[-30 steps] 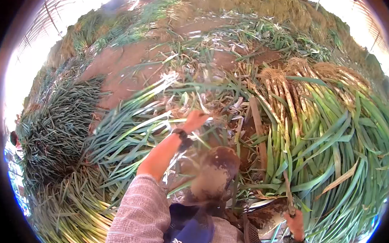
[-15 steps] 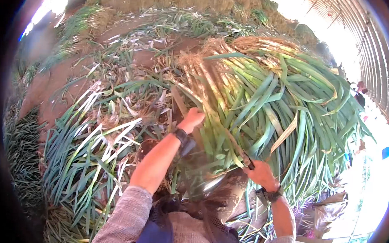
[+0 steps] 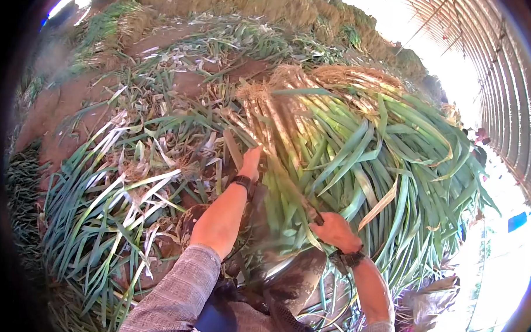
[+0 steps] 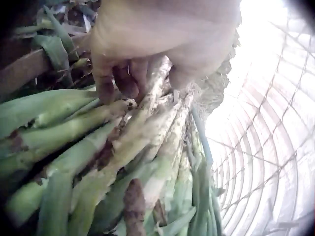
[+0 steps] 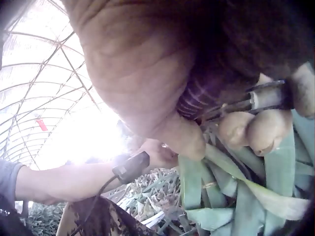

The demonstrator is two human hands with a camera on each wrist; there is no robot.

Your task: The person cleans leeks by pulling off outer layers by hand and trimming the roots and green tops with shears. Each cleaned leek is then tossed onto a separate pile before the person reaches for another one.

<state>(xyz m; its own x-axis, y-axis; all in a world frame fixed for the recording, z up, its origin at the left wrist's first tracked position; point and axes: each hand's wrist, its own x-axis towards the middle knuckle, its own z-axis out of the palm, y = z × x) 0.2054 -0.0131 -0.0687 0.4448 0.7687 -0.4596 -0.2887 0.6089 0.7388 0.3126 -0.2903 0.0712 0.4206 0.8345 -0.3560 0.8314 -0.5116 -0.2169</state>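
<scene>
Pale stalk in left grip, wrist view only

To your right curved a pale ribbed wall, its thin crossing bars arching overhead. White daylight glared through it, washing out the far end. Bare brown ground lay to your left, and a small red patch showed high up.

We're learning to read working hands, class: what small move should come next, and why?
Probably the left hand should ease the pale, soil-marked leek stalk gently free: its fingers and thumb sit around that stalk, while thick green leek stems lie packed beside it and could snag.
</scene>
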